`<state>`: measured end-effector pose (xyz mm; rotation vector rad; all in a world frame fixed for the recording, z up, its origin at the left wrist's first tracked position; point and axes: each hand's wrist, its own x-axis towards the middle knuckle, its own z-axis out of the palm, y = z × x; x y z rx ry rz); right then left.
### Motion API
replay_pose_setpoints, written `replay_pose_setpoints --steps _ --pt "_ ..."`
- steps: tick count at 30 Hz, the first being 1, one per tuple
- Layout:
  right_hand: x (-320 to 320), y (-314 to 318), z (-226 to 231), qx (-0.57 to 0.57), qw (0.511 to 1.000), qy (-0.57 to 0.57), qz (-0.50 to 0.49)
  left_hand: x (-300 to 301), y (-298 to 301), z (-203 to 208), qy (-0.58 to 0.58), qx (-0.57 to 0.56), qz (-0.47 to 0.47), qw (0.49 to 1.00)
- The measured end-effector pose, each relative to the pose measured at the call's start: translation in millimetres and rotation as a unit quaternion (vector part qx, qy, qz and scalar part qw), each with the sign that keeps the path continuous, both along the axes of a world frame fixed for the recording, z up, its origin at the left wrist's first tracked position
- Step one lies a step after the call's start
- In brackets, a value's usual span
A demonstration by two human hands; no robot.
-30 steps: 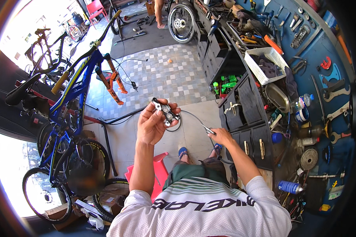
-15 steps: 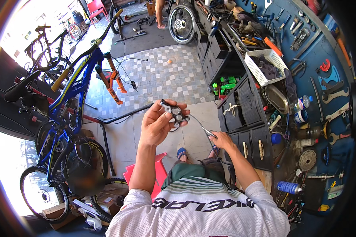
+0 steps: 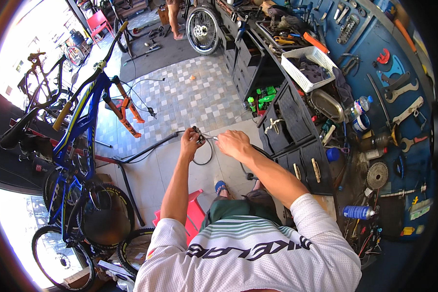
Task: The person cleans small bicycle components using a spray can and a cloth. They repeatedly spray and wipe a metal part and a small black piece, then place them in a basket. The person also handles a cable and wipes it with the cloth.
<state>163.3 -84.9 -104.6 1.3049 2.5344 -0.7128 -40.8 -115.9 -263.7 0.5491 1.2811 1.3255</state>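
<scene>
My left hand (image 3: 189, 145) is closed around a small dark-and-silver bicycle brake caliper (image 3: 197, 133), held out in front of my body. Part of the caliper is hidden by my fingers. A thin dark hose (image 3: 203, 163) loops below it, toward my right hand. My right hand (image 3: 233, 144) is closed on a slim silver pointed tool (image 3: 214, 138), its tip at or very near the caliper. Whether the tip touches, I cannot tell. The tool's exact kind is too small to make out.
A blue mountain bike (image 3: 90, 104) with an orange fork stands at left. The black drawer cabinet (image 3: 289, 127) at right carries a white basket (image 3: 309, 86), below a blue tool wall (image 3: 399, 53). A red stool (image 3: 192, 214) is by my legs. Another person's leg (image 3: 176, 22) shows far off.
My right hand has come up and left with the pointed tool to the caliper. The left hand has turned and moved slightly away from me. The whole view has shifted a little.
</scene>
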Motion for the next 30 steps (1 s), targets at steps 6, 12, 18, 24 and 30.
replay_pose_setpoints --steps 6,12,18,24,30 --pt "2.0 4.2 -16.9 0.027 0.999 0.03 -0.014 -10.0 0.3 -3.1 0.051 0.006 0.017 0.999" --pt "8.1 4.4 -6.0 0.011 0.999 0.035 -0.003 -16.9 -2.3 -7.0 0.047 -0.009 0.028 0.998" --pt "0.6 0.0 2.7 0.042 0.999 0.01 0.015 -14.2 -0.2 -7.8 0.033 0.012 0.025 0.999" --pt "-5.4 0.1 4.6 0.038 0.999 0.01 0.015 -17.9 -2.4 -3.4 0.038 0.001 0.036 0.999" --pt "-8.1 4.9 5.5 0.021 1.0 0.008 0.021 -23.6 -5.4 -9.1 0.038 0.012 0.035 0.999"
